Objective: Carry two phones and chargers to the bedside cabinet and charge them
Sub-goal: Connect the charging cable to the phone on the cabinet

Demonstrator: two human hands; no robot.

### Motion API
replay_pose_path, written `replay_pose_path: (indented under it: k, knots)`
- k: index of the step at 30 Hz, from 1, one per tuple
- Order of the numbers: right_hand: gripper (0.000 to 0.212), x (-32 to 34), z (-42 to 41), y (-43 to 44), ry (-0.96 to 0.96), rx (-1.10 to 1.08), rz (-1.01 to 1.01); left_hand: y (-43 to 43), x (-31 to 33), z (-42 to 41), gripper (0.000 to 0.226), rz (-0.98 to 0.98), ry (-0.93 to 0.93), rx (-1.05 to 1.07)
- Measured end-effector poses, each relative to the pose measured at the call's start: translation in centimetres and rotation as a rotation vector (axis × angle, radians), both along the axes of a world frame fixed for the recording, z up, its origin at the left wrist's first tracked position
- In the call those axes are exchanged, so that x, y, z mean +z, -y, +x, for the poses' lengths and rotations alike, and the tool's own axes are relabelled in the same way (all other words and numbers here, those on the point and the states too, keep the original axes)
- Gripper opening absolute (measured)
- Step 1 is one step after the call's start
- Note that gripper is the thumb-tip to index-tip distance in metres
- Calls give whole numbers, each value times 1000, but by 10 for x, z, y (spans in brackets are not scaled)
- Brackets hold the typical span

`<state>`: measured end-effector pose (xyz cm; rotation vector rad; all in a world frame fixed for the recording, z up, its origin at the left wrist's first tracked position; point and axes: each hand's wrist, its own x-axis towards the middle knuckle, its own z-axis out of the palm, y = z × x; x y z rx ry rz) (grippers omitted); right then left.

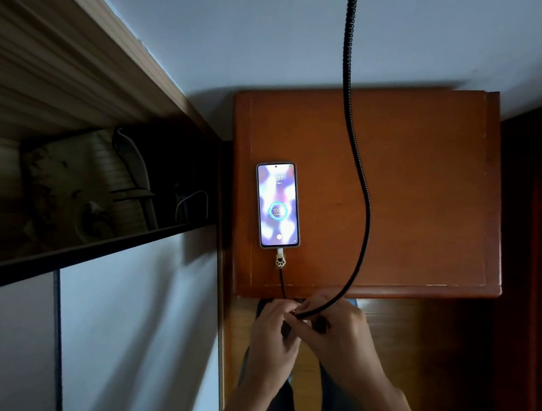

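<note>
A phone (278, 204) lies screen-up and lit on the left part of the brown bedside cabinet (419, 187), showing a charging ring with 100. A short black cable with a paw-print plug (280, 261) runs from its lower end over the cabinet's front edge. Below that edge my left hand (272, 332) and my right hand (335, 329) are pressed together around a small dark object, partly hidden. My right hand pinches the end of a thick black braided cable (357, 165) that hangs down from above across the cabinet. What my left hand holds I cannot make out.
An open wooden shelf (87, 181) at the left holds dim clutter and a white cord. A pale wall lies behind the cabinet. A dark red panel (528, 247) borders the cabinet's right side. Wooden flooring shows under my hands.
</note>
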<state>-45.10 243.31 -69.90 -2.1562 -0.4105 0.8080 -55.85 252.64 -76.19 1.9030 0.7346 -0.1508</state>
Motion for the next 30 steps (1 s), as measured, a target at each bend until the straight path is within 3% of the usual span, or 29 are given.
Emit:
replay_pose_path:
  k: [5,9,13,17,21,25,30]
  knots:
    - [20,4,0,-6,-26,-1,-29,8,20,-2,11,-237,91,130]
    - [17,-1,6,-6,-64,67,-17,12,34,-9,24,-643,-9,321]
    - [32,-8,9,-8,-193,175,19,5,36,-24,19,-802,-63,480]
    - [33,-12,6,-20,-227,189,48,-8,25,-48,9,-760,-137,722]
    - [28,-27,7,-33,-180,171,8,-34,20,-56,6,-583,-76,806]
    - [39,-49,8,-47,51,262,-141,-60,16,-44,6,-430,-22,861]
    - [52,-68,12,-73,281,513,-321,-73,22,-24,10,-391,-14,786]
